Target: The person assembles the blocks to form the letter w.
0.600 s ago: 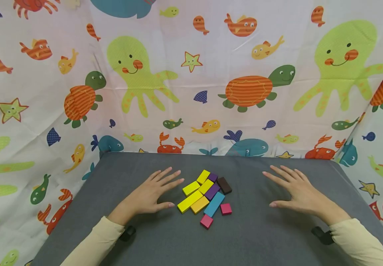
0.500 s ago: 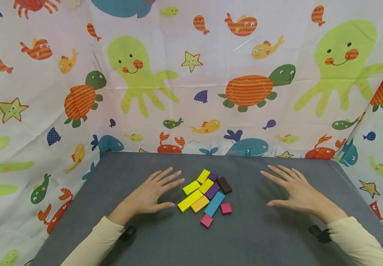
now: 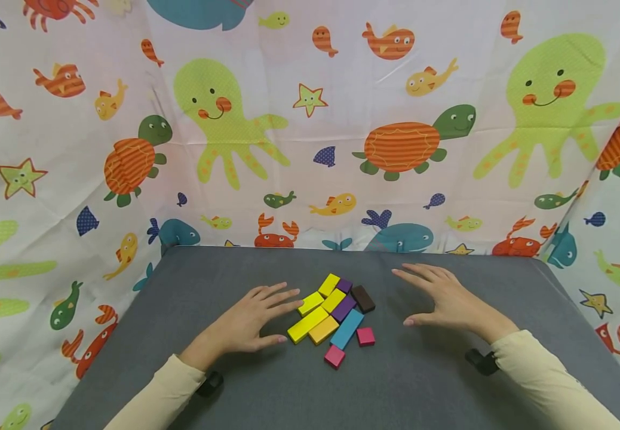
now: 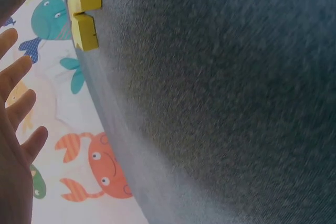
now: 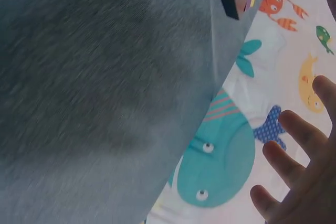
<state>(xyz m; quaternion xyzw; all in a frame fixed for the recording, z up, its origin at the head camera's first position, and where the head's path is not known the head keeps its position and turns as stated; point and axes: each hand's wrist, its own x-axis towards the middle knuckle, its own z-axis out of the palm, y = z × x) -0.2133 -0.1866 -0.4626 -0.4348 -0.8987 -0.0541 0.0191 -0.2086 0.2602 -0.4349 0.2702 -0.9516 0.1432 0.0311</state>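
Observation:
Coloured blocks lie in a loose slanted cluster mid-table: several yellow blocks (image 3: 307, 324), an orange-yellow block (image 3: 323, 329), two purple blocks (image 3: 344, 308), a blue block (image 3: 347, 329), a dark brown block (image 3: 362, 298) and two red blocks (image 3: 334, 357). My left hand (image 3: 251, 318) hovers just left of the cluster, fingers spread, fingertips close to the yellow blocks. Off to the right of the brown block, my right hand (image 3: 447, 298) is held above the table with its fingers extended. Neither hand holds anything. The left wrist view catches yellow blocks (image 4: 85, 30) at its top edge.
A dark grey cloth covers the table (image 3: 396, 388). Behind it and at both sides hangs a white curtain (image 3: 310, 54) printed with sea animals. A black strap device sits on each wrist, such as the right wrist strap (image 3: 482, 361).
My right hand has moved left, toward the blocks. The left hand has shifted slightly right and its fingers reach closer to the yellow blocks. The blocks stay put.

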